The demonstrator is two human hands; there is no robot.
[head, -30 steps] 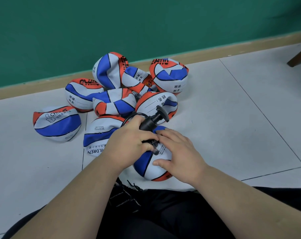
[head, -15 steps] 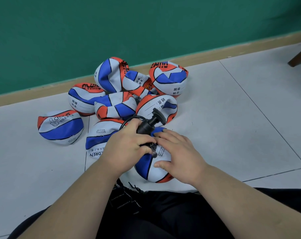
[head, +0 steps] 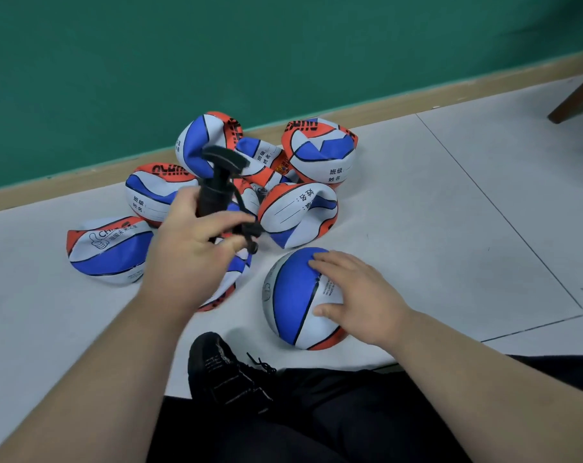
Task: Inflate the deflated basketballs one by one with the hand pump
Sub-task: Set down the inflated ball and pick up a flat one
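Now gripping the hand pump [head: 216, 192] in the left hand [head: 190, 252], left of the frame's centre, with fingers curled round the black barrel, the handle pointing up and the short hose with its needle hanging by the thumb, touching no ball. Resting the right hand [head: 363, 295], fingers spread and nearly straight, on the round ball [head: 293, 295] in the lower centre, on the floor [head: 450, 212] just above the black shoe [head: 226, 372]; pressing, not clutching. Judging this ball as finished or nearly so, since looking full and smooth and lying apart from the needle. Leaving at least seven crumpled balls [head: 190, 142] heaped in the upper centre near the green wall [head: 283, 45]. So probably being early in the task: one ball done, most of the pumping left.

Reading 班级 and 姓名 on the white panel of the upper right ball [head: 320, 152], and the same on the orange-topped ball [head: 156, 195] at the left of the heap. Seeing 姓名 upside down, beside ruled lines, on the folded ball [head: 300, 212] in the middle. Making out "Chi", a thumbs-up drawing and some Chinese characters on the far left ball [head: 109, 252]. Not managing to read the inverted black letters on the orange bands, nor the small print under the right hand.
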